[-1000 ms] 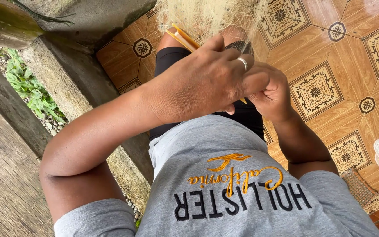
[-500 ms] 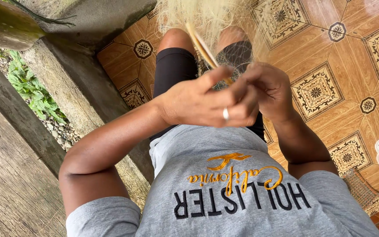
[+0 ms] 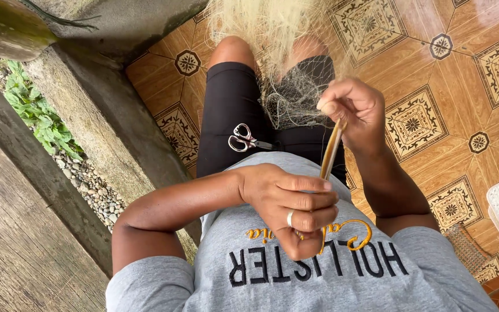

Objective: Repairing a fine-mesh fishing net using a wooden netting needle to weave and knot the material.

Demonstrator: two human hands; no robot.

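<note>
Head view looks down on a person seated over a patterned tile floor, with a concrete ledge to the left. A pale fishing net drapes across the lap; it looks light, limp and easy to snag, so it is best taken by a small bunch of mesh, not a single strand. The right hand is closed, pinching the top of a thin yellow netting needle near the mesh. The left hand is curled shut around the needle's lower end, against the grey shirt. The needle appears stiff, smooth and slim. Small scissors lie on the left thigh, untouched.
</note>
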